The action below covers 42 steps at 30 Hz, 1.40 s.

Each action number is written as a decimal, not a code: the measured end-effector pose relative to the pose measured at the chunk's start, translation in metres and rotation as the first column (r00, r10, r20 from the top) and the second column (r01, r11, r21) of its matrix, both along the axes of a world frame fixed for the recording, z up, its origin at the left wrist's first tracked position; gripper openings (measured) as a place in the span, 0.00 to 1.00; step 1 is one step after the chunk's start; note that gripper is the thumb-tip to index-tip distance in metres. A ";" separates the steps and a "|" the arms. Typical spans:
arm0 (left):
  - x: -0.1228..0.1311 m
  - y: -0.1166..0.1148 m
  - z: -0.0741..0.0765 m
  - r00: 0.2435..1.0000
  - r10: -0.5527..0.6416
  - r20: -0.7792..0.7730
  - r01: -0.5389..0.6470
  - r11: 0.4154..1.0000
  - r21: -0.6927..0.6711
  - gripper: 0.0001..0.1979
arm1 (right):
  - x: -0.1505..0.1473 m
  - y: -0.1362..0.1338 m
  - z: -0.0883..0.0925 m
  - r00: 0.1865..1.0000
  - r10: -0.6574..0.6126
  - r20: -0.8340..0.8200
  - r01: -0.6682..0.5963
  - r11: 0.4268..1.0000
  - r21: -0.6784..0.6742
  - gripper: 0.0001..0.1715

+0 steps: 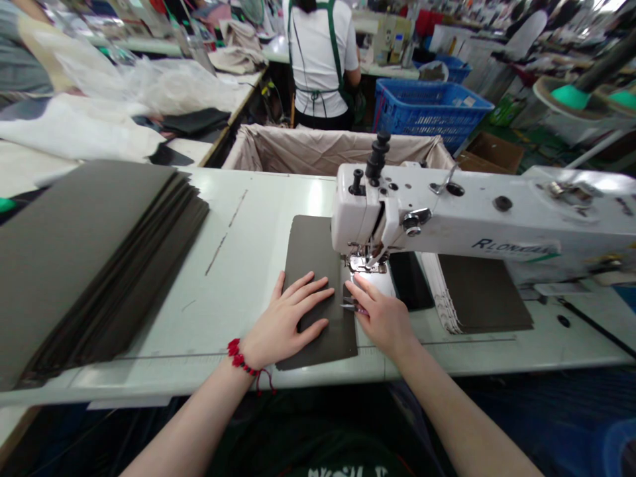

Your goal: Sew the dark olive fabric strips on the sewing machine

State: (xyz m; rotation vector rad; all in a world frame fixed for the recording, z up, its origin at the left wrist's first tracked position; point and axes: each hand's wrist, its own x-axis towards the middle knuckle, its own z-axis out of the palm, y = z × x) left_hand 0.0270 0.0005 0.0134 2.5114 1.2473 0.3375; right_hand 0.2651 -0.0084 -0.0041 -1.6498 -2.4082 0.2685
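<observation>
A dark grey-brown fabric panel lies flat on the sewing table, its right edge beside the presser foot of a white sewing machine. My left hand rests on the panel with its fingers spread. At the panel's right edge, just in front of the needle area, my right hand holds small thread snips. Their blades point left over the panel, and the handle is mostly hidden under the fingers. The fingertips of that hand reach forward at the panel's edge.
To the left is a tall stack of similar panels. Right of the needle lie a dark phone-like slab and another pile of panels. Behind the table stand a cloth-lined bin, a blue crate and a person facing away.
</observation>
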 end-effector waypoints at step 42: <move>0.007 0.043 -0.017 0.994 0.003 -0.106 0.014 0.987 0.161 0.35 | -0.001 0.001 0.004 0.999 -0.009 -0.042 0.009 1.000 -0.010 0.31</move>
